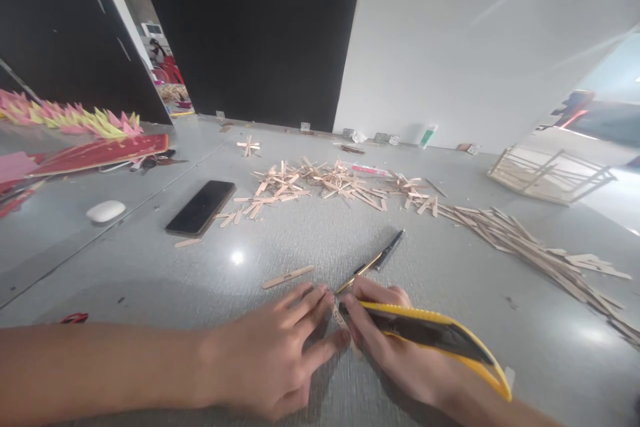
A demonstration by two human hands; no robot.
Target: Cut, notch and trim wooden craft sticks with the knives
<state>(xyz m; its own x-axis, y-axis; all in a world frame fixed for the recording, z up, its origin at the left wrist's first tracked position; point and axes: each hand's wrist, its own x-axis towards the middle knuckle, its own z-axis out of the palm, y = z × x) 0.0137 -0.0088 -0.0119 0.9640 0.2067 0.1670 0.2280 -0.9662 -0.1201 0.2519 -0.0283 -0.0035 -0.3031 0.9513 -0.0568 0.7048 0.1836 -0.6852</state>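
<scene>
My right hand [395, 340] is wrapped round a yellow and black cutter [435, 335], its tip down at a small wooden stick [341, 319]. My left hand [285, 344] lies flat with its fingers spread, the fingertips and thumb pressing on that same stick. Just beyond my fingers a loose wooden stick [289, 277] with a dark mark rests on the grey table. A black pen [389, 250] and a thin yellowish stick [361, 273] lie beyond my right hand.
A phone [201, 207] and a white mouse [106, 211] lie at the left. Small sticks [320, 180] are scattered across the middle, with long strips [525, 247] at the right. A stick frame [553, 176] stands far right; red and pink paper pieces [105, 152] lie far left.
</scene>
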